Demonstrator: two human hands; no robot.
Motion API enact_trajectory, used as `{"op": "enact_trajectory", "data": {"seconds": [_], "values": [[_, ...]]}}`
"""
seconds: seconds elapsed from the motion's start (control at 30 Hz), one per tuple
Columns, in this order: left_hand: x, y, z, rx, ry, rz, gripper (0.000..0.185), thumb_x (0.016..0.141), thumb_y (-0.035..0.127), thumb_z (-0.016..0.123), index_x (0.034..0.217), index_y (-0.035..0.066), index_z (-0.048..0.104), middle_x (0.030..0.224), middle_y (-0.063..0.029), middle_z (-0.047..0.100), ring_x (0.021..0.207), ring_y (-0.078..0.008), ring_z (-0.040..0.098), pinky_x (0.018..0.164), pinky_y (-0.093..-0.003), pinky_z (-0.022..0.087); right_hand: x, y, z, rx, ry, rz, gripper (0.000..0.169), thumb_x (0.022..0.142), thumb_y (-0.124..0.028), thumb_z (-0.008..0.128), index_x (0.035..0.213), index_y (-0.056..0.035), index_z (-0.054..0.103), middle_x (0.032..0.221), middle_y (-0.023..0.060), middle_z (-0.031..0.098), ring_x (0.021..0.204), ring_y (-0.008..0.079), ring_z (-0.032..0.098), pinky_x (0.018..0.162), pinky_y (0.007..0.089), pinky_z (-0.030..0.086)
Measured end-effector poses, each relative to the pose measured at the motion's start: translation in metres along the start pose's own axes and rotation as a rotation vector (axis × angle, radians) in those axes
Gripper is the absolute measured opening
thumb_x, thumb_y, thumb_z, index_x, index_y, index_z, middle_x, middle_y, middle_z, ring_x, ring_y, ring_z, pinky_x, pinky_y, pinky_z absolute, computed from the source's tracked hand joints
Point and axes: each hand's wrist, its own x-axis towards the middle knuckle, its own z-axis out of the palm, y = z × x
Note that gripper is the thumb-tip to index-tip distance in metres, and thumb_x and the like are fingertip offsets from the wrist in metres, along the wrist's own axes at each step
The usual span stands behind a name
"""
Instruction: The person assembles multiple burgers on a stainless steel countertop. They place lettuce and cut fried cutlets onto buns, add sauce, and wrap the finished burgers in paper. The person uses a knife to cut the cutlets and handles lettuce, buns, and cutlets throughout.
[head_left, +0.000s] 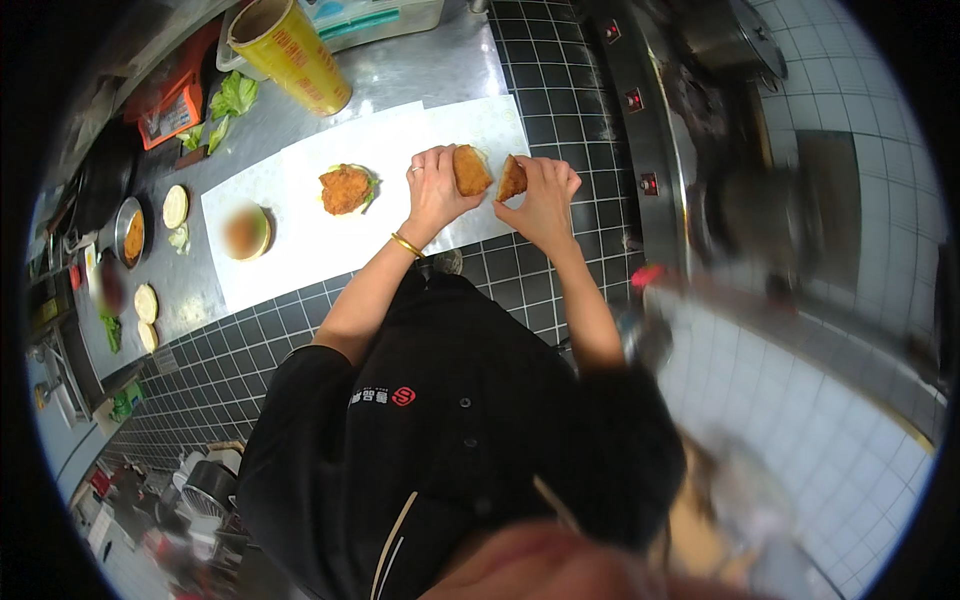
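Note:
My left hand (434, 182), with a ring and a gold-coloured bangle, holds a golden breaded patty (472, 171) that seems to have a pale bun or filling along its edge. My right hand (547, 201) grips a smaller browned breaded piece (513, 180); a narrow gap separates the two. Both hands are over white wrapping paper (409, 135) at the counter's right end. Left of my left hand, a craggy fried cutlet (348, 189) lies on lettuce and pale sauce. Farther left on the paper sits a round bun half (261, 238) with a blurred topping.
A yellow plastic-wrap roll (296, 56) stands behind the paper, near a clear plastic box (382, 19). Lettuce leaves (234, 95), bun halves (175, 206) and a metal bowl (129, 232) occupy the steel counter's left part. A stove unit (694, 112) with pots stands right.

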Motion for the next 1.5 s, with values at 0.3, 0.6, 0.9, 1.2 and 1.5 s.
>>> {"op": "enact_trajectory", "data": {"seconds": [0.3, 0.6, 0.9, 1.2, 1.5], "values": [[-0.007, -0.027, 0.019, -0.245, 0.023, -0.069, 0.104, 0.048, 0.025, 0.09, 0.138, 0.008, 0.041, 0.128, -0.0175, 0.041, 0.114, -0.0377, 0.04, 0.096, -0.0462, 0.04, 0.046, -0.011, 0.041, 0.047, -0.235, -0.218, 0.071, 0.053, -0.031, 0.083, 0.116, -0.011, 0.058, 0.107, 0.0049, 0.056, 0.106, 0.0254, 0.044, 0.094, 0.0436, 0.026], [-0.019, -0.049, 0.015, -0.381, -0.038, -0.103, 0.115, 0.047, 0.022, 0.092, 0.143, 0.005, 0.03, 0.129, -0.0195, 0.039, 0.116, -0.039, 0.038, 0.101, -0.0449, 0.036, 0.058, -0.009, 0.05, 0.063, -0.433, -0.287, 0.067, 0.057, -0.016, 0.081, 0.119, -0.012, 0.058, 0.112, 0.0053, 0.055, 0.107, 0.0267, 0.045, 0.093, 0.0378, 0.033], [-0.019, -0.05, 0.027, -0.46, 0.028, -0.036, 0.089, 0.055, 0.013, 0.087, 0.129, -0.001, 0.038, 0.118, -0.0199, 0.048, 0.111, -0.0367, 0.047, 0.096, -0.0427, 0.04, 0.051, -0.007, 0.046, 0.088, -0.376, -0.3, 0.071, 0.056, -0.008, 0.082, 0.122, -0.0128, 0.055, 0.115, 0.0022, 0.056, 0.107, 0.0277, 0.047, 0.094, 0.0375, 0.036], [-0.011, -0.053, 0.028, -0.522, 0.017, -0.026, 0.082, 0.059, 0.013, 0.083, 0.128, 0.0, 0.04, 0.117, -0.0195, 0.049, 0.111, -0.0376, 0.046, 0.097, -0.0434, 0.039, 0.051, -0.002, 0.048, 0.129, -0.322, -0.279, 0.058, 0.06, -0.008, 0.079, 0.114, -0.0153, 0.058, 0.111, 0.0031, 0.059, 0.1, 0.0288, 0.05, 0.087, 0.0377, 0.038], [-0.023, -0.053, 0.031, -0.44, 0.032, -0.018, 0.079, 0.06, 0.009, 0.081, 0.128, 0.004, 0.042, 0.117, -0.0183, 0.047, 0.112, -0.038, 0.044, 0.096, -0.0433, 0.039, 0.034, -0.009, 0.061, 0.127, -0.288, -0.241, 0.06, 0.061, -0.005, 0.078, 0.117, -0.0119, 0.056, 0.125, 0.014, 0.049, 0.107, 0.0349, 0.047, 0.092, 0.0411, 0.042]]}}
